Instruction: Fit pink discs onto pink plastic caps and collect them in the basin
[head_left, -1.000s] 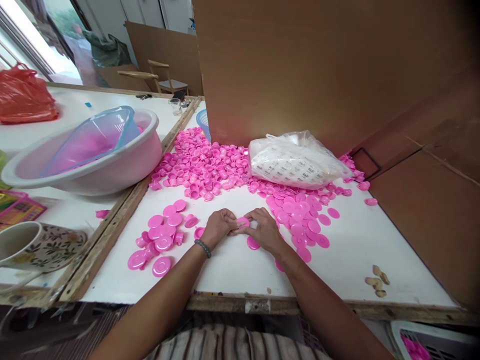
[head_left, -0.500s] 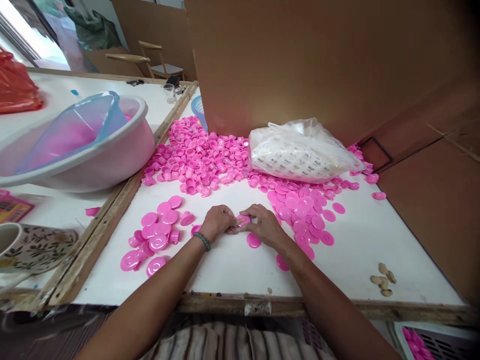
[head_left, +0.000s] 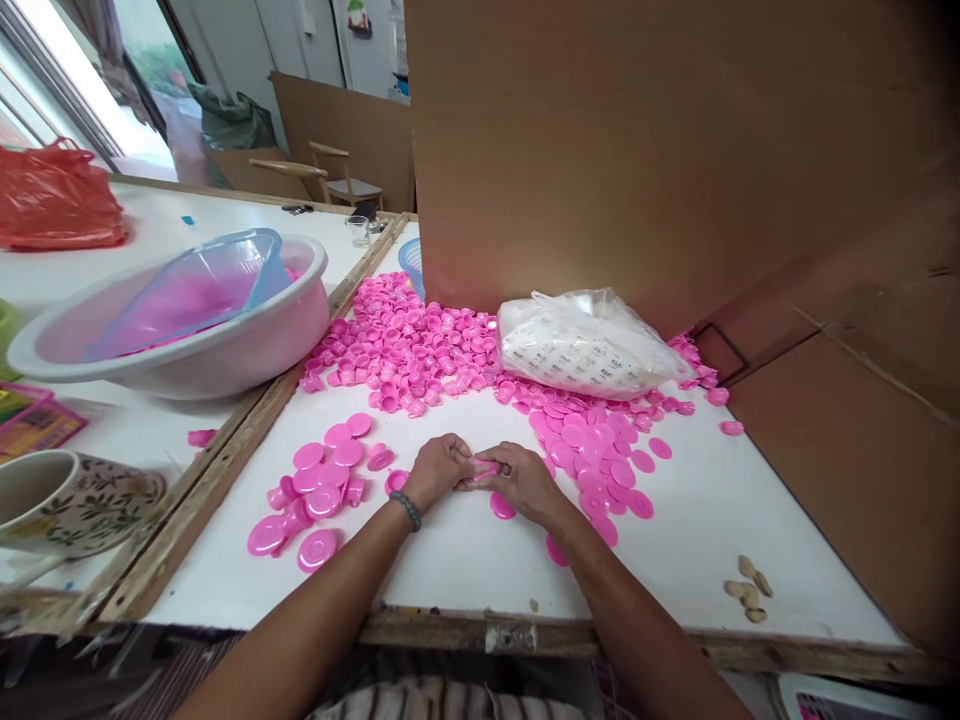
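Between the fingertips of my left hand (head_left: 439, 472) and my right hand (head_left: 525, 482) is a small pink plastic piece (head_left: 486, 468), mostly hidden by the fingers. Both hands are closed on it, just above the white tabletop. A flat pink disc (head_left: 502, 505) lies under my right hand. A pink cup-shaped piece (head_left: 396, 482) is beside my left wrist, which wears a beaded bracelet. Left of it is a cluster of pink saucers (head_left: 324, 500), some with cups attached. Many loose pink discs (head_left: 596, 455) are piled right of my right hand.
A heap of small pink cups (head_left: 412, 345) lies at the back, beside a stuffed plastic bag (head_left: 592, 345) against a cardboard wall (head_left: 600, 150). At left are a large basin (head_left: 225, 350), a floral mug (head_left: 82, 505) and a wooden edge strip (head_left: 225, 490). Peanuts (head_left: 748, 590) lie at right.
The view has tilted up a little, so the tabletop sits lower. My hands stay together on the pink piece, which now appears turned more edge-on.
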